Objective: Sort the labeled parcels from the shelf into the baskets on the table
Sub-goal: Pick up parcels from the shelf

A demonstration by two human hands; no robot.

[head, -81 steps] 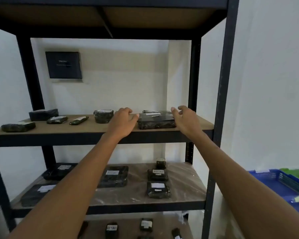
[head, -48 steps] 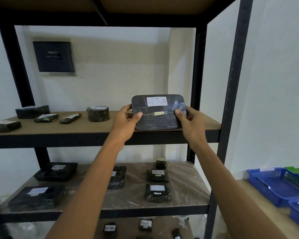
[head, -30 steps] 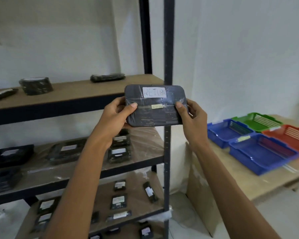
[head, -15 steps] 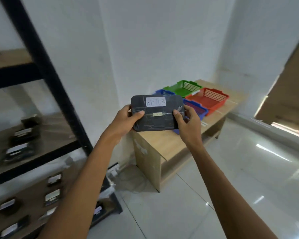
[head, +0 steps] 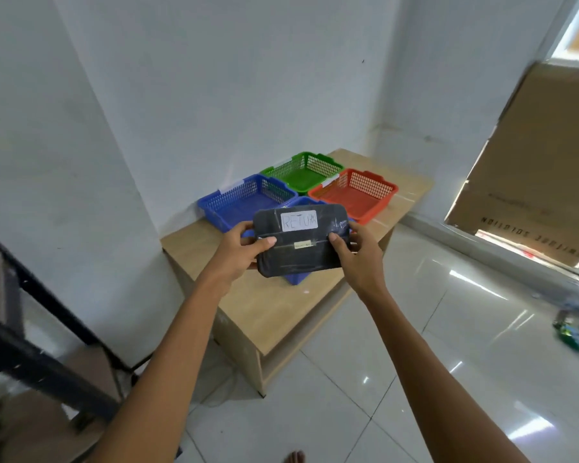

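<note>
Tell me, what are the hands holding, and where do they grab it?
The black parcel labelled RETURN, held at its two short ends: left hand on the left end, right hand on the right end.

The left forearm (head: 181,345), from 7 o'clock, and the right forearm (head: 425,355), from 5 o'clock, are bare to the frame edge. The left hand (head: 238,250) and right hand (head: 361,259) are bare, with short thumbnails. Bare toes (head: 295,457) show at 6 o'clock.

view: head, one wide-angle camera | position: worn on the person's head | facing: forward and down onto surface (head: 271,309) in room corner | range: near, baskets (head: 355,192) mid-frame | left edge: shelf (head: 30,355)
</note>
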